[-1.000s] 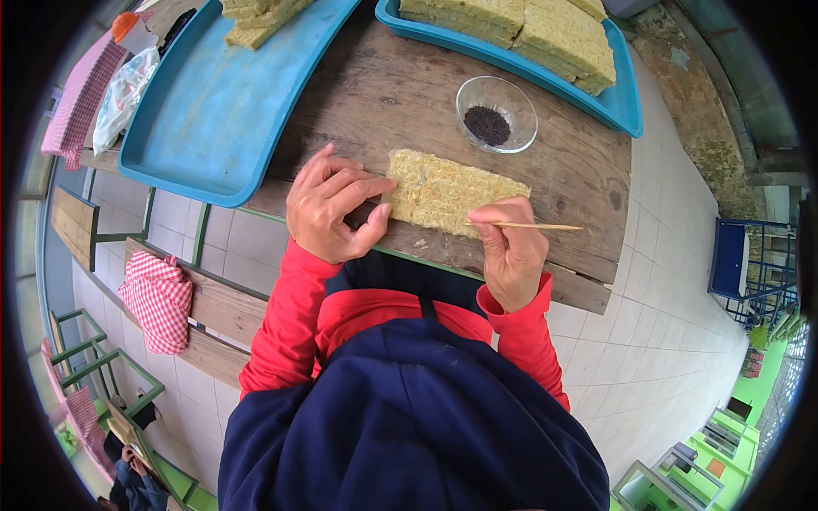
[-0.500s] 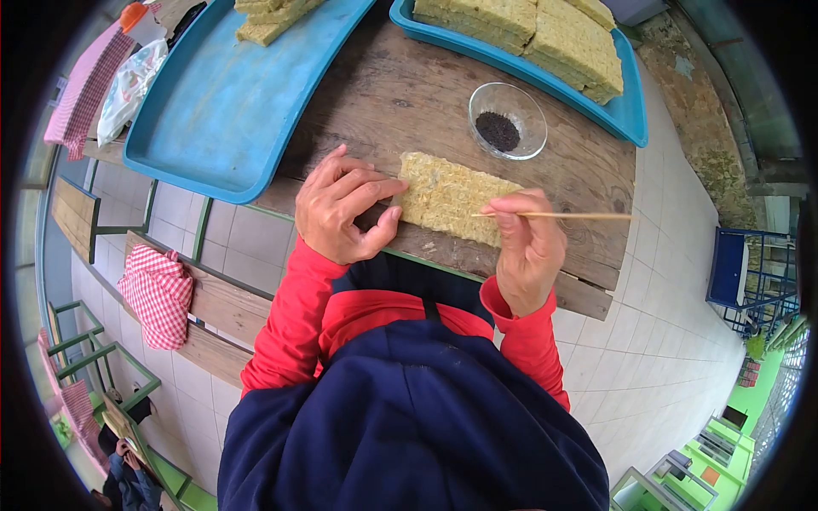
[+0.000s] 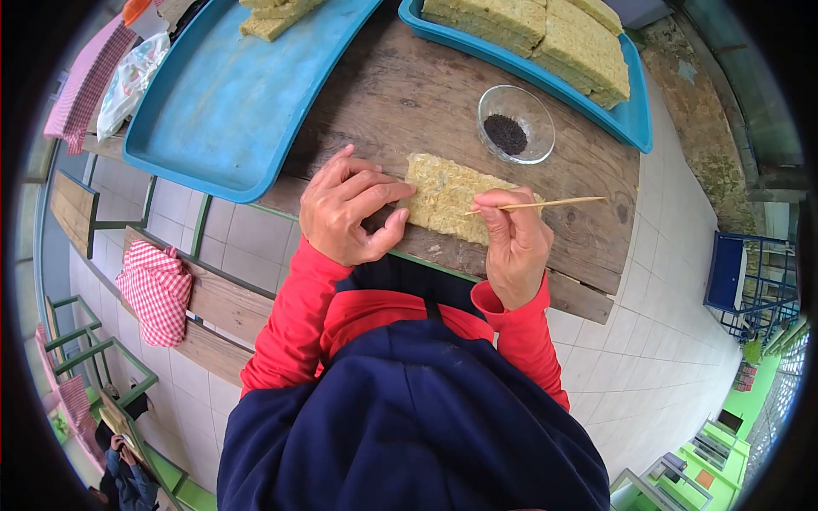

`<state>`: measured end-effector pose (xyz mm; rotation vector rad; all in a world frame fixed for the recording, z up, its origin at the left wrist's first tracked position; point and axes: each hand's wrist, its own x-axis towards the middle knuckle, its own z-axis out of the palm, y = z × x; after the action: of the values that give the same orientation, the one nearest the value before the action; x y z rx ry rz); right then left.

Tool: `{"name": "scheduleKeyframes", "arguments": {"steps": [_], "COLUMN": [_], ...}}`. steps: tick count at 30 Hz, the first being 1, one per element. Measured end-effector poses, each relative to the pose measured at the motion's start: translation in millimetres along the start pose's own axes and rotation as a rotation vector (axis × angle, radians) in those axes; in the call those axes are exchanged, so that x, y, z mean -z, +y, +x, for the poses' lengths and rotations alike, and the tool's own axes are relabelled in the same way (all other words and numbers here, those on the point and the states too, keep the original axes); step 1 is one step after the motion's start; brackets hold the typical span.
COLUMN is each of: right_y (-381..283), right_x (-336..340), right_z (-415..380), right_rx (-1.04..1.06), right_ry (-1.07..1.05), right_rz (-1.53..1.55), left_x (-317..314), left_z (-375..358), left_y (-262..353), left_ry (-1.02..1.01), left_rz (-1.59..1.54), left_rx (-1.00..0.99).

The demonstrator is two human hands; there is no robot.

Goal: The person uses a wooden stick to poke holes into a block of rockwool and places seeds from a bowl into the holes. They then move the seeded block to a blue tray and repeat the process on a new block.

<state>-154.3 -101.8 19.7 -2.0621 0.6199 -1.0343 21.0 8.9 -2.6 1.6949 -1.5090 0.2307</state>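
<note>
A flat rectangular slab of yellowish, fibrous pressed material (image 3: 447, 192) lies near the table's front edge. My left hand (image 3: 349, 204) rests at the slab's left end, fingers loosely bent and apart, index fingertip and thumb right at its edge. Between the thumb and fingers of my right hand (image 3: 515, 243) is a thin wooden stick (image 3: 571, 202), its pointed end over the slab's surface and its other end sticking out to the right. Just behind the slab stands a clear glass bowl (image 3: 540, 140) holding small black grains (image 3: 504, 134).
A blue tray (image 3: 221, 102) at the left has a few slabs (image 3: 277, 19) at its far end. Another blue tray (image 3: 641, 119) at the back right carries stacked slabs (image 3: 584, 51). A bench with a checkered cloth (image 3: 155, 294) stands left; a person (image 3: 128, 473) is at lower left.
My right hand has shifted slightly left with the stick, whose tip now sits further left over the slab and whose free end has tilted up. My left hand stays at the slab's end.
</note>
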Motion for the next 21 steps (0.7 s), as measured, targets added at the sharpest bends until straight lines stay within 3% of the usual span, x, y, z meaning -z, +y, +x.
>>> {"name": "scheduleKeyframes", "arguments": {"steps": [16, 19, 21], "right_y": [-2.6, -2.1, 1.6], "right_x": [0.2, 0.5, -0.1], "right_z": [3.8, 1.4, -3.1], "right_rx": [0.113, 0.075, -0.091], "right_ry": [-0.049, -0.042, 0.059], "right_rz": [-0.122, -0.084, 0.102], "left_x": [0.3, 0.4, 2.0], "left_z": [0.5, 0.4, 0.7], "left_y": [0.4, 1.0, 0.8], "left_ry": [-0.008, 0.000, 0.003], "left_rz": [-0.011, -0.002, -0.009], "left_rx": [0.002, -0.001, -0.006]}}
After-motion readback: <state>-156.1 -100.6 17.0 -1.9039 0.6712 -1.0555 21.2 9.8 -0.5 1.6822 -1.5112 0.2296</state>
